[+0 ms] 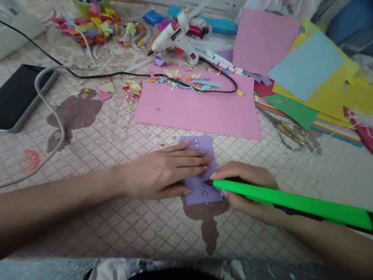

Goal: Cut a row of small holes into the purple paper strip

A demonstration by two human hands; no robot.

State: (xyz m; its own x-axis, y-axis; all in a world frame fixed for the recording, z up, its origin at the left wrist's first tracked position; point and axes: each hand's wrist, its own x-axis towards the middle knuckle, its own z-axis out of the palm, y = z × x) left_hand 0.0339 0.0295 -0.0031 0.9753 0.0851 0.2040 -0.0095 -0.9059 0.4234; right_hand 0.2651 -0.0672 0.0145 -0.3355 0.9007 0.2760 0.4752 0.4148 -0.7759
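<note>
A small strip of purple paper [202, 198] lies flat on the patterned tablecloth in front of me. Two small pale round spots show near its top, and dark circle outlines near its bottom. Across its upper and middle part rests my left hand [172, 167], fingers stretched out and pressing on it. My right hand [248, 187] grips a green utility knife [294, 198] with black ends. The knife's dark tip touches, or nearly touches, the paper at one of the lower circles. The left fingers cover part of the strip.
Beyond the strip lies a pink sheet [199, 108] with paper scraps and a black cord. A white glue gun [178, 39] stands behind it. Scissors [289, 132] and coloured papers [308, 66] are at the right. A phone [14, 99] and cable [57, 113] lie left.
</note>
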